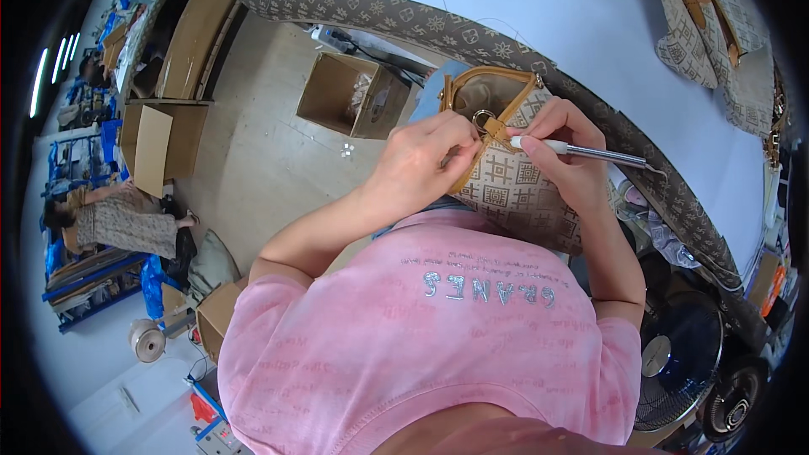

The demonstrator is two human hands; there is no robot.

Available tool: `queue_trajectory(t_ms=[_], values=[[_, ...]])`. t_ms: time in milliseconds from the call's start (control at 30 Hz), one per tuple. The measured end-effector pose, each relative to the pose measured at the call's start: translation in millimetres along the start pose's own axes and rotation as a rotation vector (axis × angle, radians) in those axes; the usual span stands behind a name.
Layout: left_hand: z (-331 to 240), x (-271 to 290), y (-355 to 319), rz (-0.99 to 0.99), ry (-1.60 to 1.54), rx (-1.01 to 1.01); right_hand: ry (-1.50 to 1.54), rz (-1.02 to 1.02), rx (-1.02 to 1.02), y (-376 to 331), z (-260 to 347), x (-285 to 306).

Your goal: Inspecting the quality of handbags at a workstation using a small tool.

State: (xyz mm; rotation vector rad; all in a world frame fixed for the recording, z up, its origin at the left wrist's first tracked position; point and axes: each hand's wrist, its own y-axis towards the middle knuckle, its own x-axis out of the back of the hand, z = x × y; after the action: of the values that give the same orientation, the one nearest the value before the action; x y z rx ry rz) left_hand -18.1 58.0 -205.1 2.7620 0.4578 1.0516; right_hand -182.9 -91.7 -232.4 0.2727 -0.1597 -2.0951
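A beige patterned handbag with tan trim rests against my lap, its top gaping beside the table edge. Near its rim is a tan strap tab with a metal ring. My left hand is closed, fingertips pinching the bag's tan-trimmed edge. In my right hand is a slim pen-shaped tool, gripped between thumb and fingers. Its white end points at the tab; a silver shaft runs right to a thin bent tip. Whether the white end touches the tab, I cannot tell.
A white table with a patterned brown edge curves ahead and right, bearing more patterned bag pieces. An open cardboard box stands on the floor ahead. Black fans are at lower right. Another person is at far left near shelves.
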Motion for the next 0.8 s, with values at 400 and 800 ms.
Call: queue_trajectory(t_ms=[400,800], values=[[18.6,8.2,35.0,0.098,-0.219,-0.113,-0.129,0.001,0.026,-3.8,-3.6,-2.5],[28.2,5.9,39.7,0.154,-0.372,-0.026,-0.312,0.003,0.077,-5.9,-2.5,-3.5]])
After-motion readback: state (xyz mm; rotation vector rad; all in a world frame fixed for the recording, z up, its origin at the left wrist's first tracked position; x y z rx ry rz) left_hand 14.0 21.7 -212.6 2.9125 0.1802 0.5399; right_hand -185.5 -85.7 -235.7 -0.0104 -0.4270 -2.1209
